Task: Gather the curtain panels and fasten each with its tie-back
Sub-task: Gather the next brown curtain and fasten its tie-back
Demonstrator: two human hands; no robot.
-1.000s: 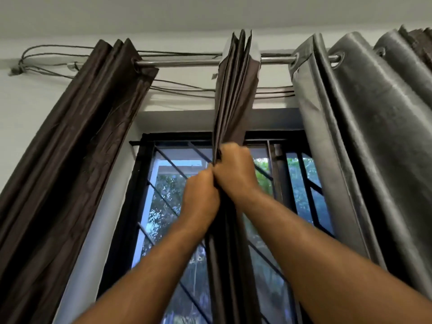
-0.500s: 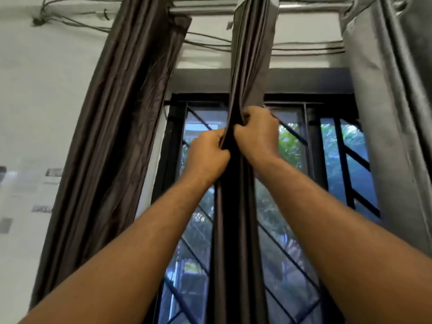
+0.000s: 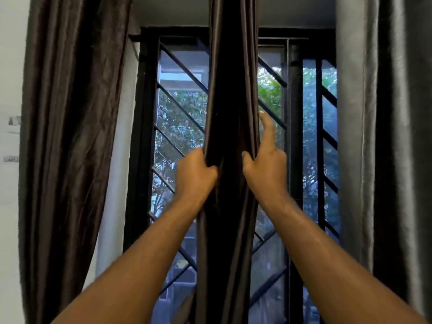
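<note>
A dark brown curtain panel (image 3: pixel 231 94) hangs bunched in narrow folds down the middle of the window. My left hand (image 3: pixel 195 175) grips its left side, fingers curled into the folds. On the panel's right side is my right hand (image 3: pixel 265 163); its thumb hooks the front folds and its index finger points up beside the cloth. Another brown panel (image 3: pixel 70 136) hangs gathered at the left. A grey panel (image 3: pixel 378 136) hangs at the right. No tie-back shows.
Behind the curtains is a window with a black metal grille (image 3: pixel 180 94) of slanted bars and green trees outside. A pale wall (image 3: pixel 10 206) runs along the left edge. A white strip of wall (image 3: pixel 117 183) shows between the left panel and the window frame.
The view has tilted down, so the rod is out of sight. Both hands slid down the middle panel and moved apart to its two sides. The right index finger now sticks up.
</note>
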